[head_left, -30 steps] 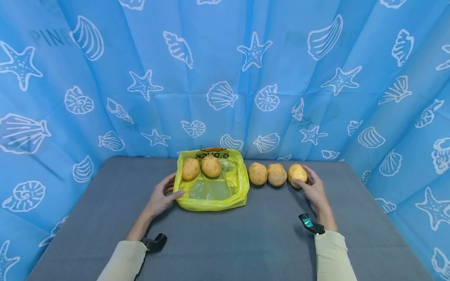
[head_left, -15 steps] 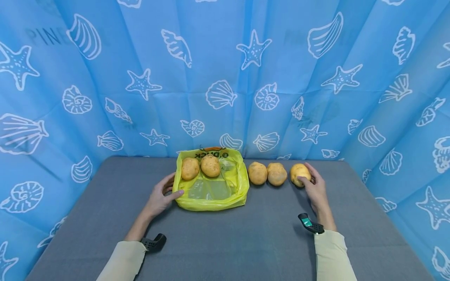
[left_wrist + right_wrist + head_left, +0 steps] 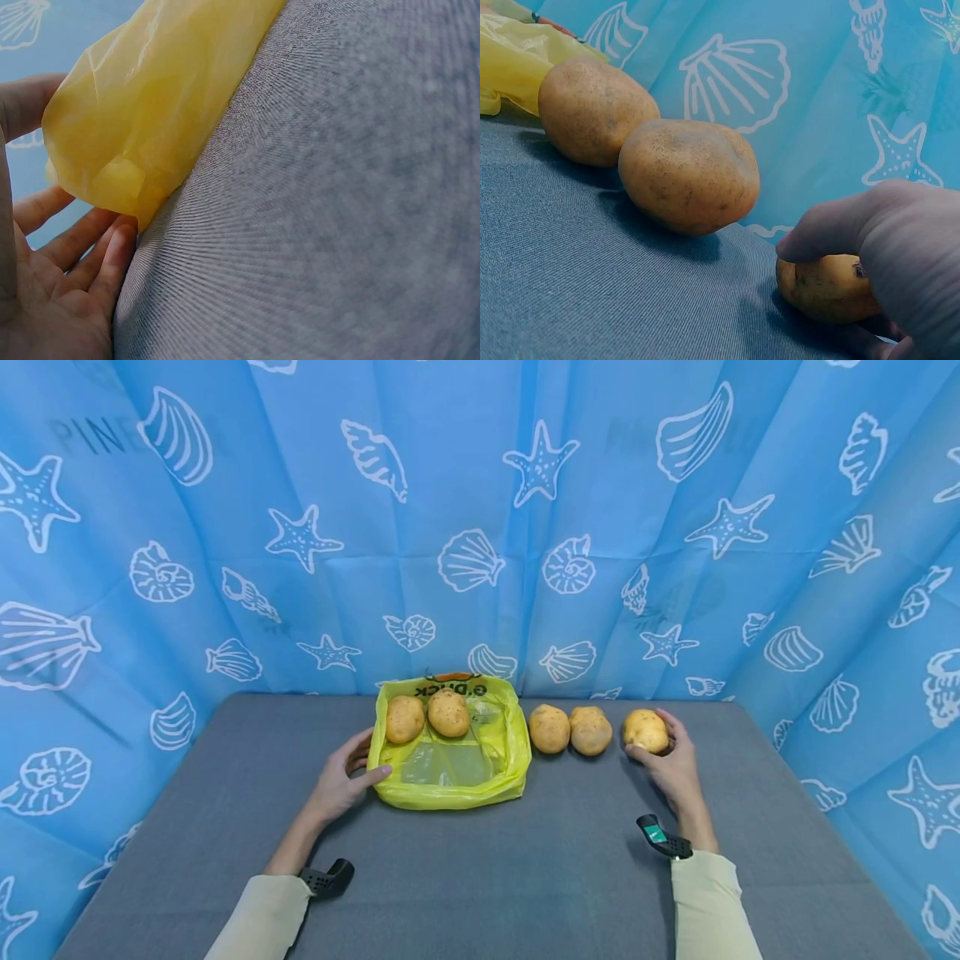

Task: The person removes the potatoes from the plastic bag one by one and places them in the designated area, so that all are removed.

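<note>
A yellow plastic bag (image 3: 450,797) lies open-topped on the table, with two potatoes (image 3: 405,720) inside at its back left. My left hand (image 3: 339,783) holds the bag's left side, thumb at the rim and fingers along the outside. In the left wrist view the yellow plastic (image 3: 142,105) sits between thumb and fingers. To the bag's right, two potatoes (image 3: 550,729) stand side by side. Farther right, my right hand (image 3: 675,768) grips another potato (image 3: 645,731) on the table, thumb at its near side and fingers round its right. Those fingers are partly hidden in the right wrist view.
A grey cloth-covered table (image 3: 487,885) spreads out under everything. Behind it hangs a blue curtain (image 3: 480,510) with white shell and starfish prints, close to the table's back edge.
My right hand has shifted its potato a little to the right, widening the gap from the two beside the bag. The thumb has moved lower on it. My left hand and the bag stay put.
</note>
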Motion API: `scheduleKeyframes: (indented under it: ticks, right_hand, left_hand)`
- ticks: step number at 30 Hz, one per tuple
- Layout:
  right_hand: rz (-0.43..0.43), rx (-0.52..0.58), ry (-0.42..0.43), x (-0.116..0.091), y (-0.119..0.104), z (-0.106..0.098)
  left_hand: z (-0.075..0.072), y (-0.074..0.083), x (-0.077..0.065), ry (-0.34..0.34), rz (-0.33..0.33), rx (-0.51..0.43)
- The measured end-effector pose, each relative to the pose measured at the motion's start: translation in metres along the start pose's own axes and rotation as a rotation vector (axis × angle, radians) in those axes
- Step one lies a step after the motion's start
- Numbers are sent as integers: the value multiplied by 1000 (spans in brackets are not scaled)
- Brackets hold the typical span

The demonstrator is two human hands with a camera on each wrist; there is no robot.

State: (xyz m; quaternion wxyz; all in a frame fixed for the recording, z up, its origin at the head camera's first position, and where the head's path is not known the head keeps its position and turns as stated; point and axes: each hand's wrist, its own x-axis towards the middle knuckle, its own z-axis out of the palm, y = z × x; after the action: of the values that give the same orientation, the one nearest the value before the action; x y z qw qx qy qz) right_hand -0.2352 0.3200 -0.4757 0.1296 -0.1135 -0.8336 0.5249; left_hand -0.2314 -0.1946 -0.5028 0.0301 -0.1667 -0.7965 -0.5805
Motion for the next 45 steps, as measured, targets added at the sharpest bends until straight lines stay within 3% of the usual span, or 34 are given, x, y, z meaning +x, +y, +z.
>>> scheduleKeyframes:
  ticks: [9, 27, 34, 45]
  right_hand:
    - [9, 34, -44, 1, -2, 2]
    - [43, -33, 2, 1, 5, 6]
    - [63, 13, 40, 1, 5, 7]
    - [49, -4, 23, 1, 3, 8]
  left_hand:
    - [0, 1, 0, -2, 1, 6]
    - [0, 1, 0, -3, -5, 18]
    - [1, 1, -1, -1, -10, 24]
    - [1, 1, 0, -3, -17, 16]
